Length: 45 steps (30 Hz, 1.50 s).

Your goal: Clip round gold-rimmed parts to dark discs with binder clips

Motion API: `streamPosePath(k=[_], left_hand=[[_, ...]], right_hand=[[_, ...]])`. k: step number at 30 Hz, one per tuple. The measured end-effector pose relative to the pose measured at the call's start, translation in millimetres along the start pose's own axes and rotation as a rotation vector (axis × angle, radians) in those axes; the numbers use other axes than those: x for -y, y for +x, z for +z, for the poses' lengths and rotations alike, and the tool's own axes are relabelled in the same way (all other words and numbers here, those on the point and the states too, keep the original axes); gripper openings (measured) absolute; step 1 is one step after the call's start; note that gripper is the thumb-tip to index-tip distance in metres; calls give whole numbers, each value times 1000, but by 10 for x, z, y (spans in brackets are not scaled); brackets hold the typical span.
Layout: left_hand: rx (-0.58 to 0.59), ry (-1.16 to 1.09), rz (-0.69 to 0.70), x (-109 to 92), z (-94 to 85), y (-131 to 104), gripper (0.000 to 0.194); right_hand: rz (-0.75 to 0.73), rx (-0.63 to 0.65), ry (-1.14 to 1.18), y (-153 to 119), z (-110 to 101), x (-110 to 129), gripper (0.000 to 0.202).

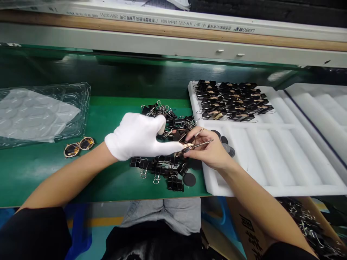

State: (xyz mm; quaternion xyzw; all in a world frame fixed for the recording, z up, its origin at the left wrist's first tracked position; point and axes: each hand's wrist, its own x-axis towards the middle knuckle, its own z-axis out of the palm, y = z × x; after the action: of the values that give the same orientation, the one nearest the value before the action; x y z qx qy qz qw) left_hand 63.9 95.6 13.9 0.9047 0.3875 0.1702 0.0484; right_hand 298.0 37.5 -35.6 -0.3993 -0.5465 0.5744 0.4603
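Observation:
My left hand [141, 137], in a white glove, reaches over a pile of black binder clips [165, 169], its thumb and finger apart. Its lower fingertip touches a small gold-edged piece [188, 145] between the hands. Bare and curled, my right hand [211, 150] grips a black binder clip [193, 143] with silver wire handles, which sits around that gold-edged piece. Black round discs [189, 179] lie below and beside my right hand. Two round gold-rimmed pieces [79, 147] with dark, patterned faces lie to the left of my gloved hand.
A white foam tray [260, 155] on the right bears rows of clipped pieces [233, 101] at its back. Another foam tray [322, 104] adjoins it. A clear plastic tray [43, 112] lies at the left. Below the table, a box [314, 224] holds more clips.

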Motion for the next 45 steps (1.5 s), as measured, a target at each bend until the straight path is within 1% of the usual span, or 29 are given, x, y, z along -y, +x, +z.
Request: streamPosePath(k=[2, 3, 5, 8, 11, 13, 15, 17, 19, 23, 27, 34, 41, 45], left_hand=[[147, 3, 14, 14, -21, 0, 60], [192, -8, 21, 12, -17, -1, 60], [216, -45, 16, -6, 12, -2, 61], [213, -146, -15, -41, 73, 1, 60], [194, -237, -37, -36, 111, 17, 55], [143, -286, -47, -6, 110, 32, 51], [95, -352, -45, 28, 94, 47, 48], [83, -418, -16, 47, 80, 55, 47], [92, -458, 31, 42, 88, 51, 47], [99, -493, 108, 7, 168, 24, 44], [101, -504, 112, 10, 233, 6, 44], [68, -494, 150, 23, 249, 13, 43], [71, -466, 170, 32, 272, 9, 45], [99, -437, 162, 54, 286, 3, 43]], right_hand=[[17, -13, -22, -6, -2, 3, 39], [20, -23, -37, -7, -4, 5, 40], [18, -42, -69, -8, -6, 8, 41], [14, -41, -79, -5, -8, 12, 43], [28, -40, -6, 4, -3, 13, 42], [49, -110, 94, 22, 2, 13, 43], [67, -231, 204, 49, 6, 13, 46], [72, -337, 281, 78, 8, 12, 48], [63, -374, 314, 99, 13, 9, 50], [63, -367, 304, 104, 41, -9, 53], [78, -382, 266, 94, 60, -32, 54], [23, -400, 212, 92, 61, -73, 54], [3, -392, 215, 79, 59, -127, 56], [-8, -363, 189, 81, 76, -123, 54]])
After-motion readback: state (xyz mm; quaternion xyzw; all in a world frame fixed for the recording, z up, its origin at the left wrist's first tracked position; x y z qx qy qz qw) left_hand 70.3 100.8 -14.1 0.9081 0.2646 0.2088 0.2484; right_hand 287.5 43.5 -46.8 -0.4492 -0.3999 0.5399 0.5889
